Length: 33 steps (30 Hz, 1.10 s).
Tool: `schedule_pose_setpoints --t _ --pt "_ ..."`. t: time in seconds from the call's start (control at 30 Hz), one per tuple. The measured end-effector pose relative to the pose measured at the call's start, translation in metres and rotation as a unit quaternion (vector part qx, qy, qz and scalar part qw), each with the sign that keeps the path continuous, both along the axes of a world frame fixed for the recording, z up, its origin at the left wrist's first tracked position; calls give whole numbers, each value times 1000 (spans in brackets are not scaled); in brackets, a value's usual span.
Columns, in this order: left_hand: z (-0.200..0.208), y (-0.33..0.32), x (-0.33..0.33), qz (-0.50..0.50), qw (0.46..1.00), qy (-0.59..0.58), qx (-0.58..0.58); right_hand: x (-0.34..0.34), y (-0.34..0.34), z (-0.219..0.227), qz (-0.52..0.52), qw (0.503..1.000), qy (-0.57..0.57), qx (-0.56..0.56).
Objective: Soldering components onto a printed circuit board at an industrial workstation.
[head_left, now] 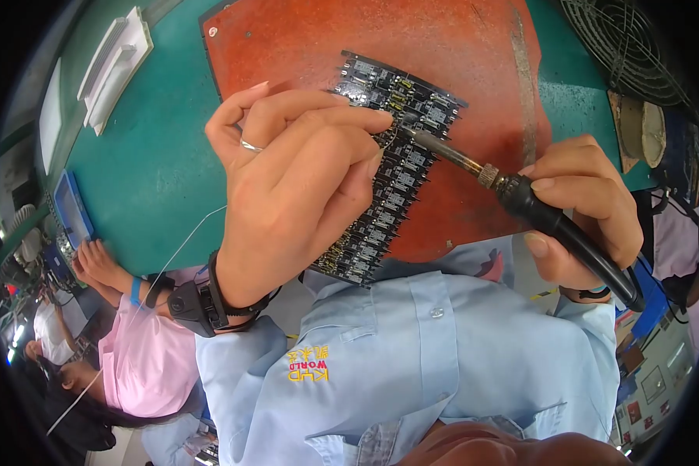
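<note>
My right hand [590, 206] grips the black handle of a soldering iron [547, 213] from the right. Its metal tip reaches down to the far part of a dark circuit board panel [388, 206], made of several repeated small boards in a long strip. My left hand [299, 171], with a ring and a black wrist strap, is over the panel with its fingers closed. The fingertips are right beside the iron's tip, pinching a thin wire [395, 138] that curves there. A pale thin strand [180, 247] runs from the lower left to behind this hand.
Beneath the panel lies a worn orange-red mat [287, 50] on a green table [155, 155]. A white plastic piece [116, 70] and blue tray [72, 206] are on the left. A fan grille [625, 46] stands at the far right. A co-worker in pink [144, 349] sits at left.
</note>
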<state>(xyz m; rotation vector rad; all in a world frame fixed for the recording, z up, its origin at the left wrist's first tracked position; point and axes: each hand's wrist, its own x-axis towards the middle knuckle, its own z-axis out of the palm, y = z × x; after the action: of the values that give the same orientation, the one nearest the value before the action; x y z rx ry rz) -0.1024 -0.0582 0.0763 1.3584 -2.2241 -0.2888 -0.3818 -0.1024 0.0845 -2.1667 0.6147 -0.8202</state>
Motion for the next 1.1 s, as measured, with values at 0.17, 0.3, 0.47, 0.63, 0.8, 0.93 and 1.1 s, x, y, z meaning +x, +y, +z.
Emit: schedule_pose_setpoints --t 0.17,0.3,0.47,0.63,0.8,0.93,1.1 --pt "1 -1 -1 -3 1000 4 4 0 -1 -2 7 1000 0 -2" --pt "0 -2 0 -2 1000 -1 2 0 -1 -2 8 1000 3 4" --pt "-1 -3 -1 -2 1000 2 -7 -1 -2 -1 14 1000 3 -1" --pt "-3 -5 -2 -6 1000 7 -18 -1 -1 0 7 1000 1 1" --pt "-3 -2 0 1 1000 5 -21 2 -2 -3 18 1000 3 -5" --pt "-2 -7 -3 -12 999 25 -19 -2 1 4 6 1000 15 -12" --pt "-6 -5 -2 3 1000 18 -13 1 -2 -2 23 999 17 -15"
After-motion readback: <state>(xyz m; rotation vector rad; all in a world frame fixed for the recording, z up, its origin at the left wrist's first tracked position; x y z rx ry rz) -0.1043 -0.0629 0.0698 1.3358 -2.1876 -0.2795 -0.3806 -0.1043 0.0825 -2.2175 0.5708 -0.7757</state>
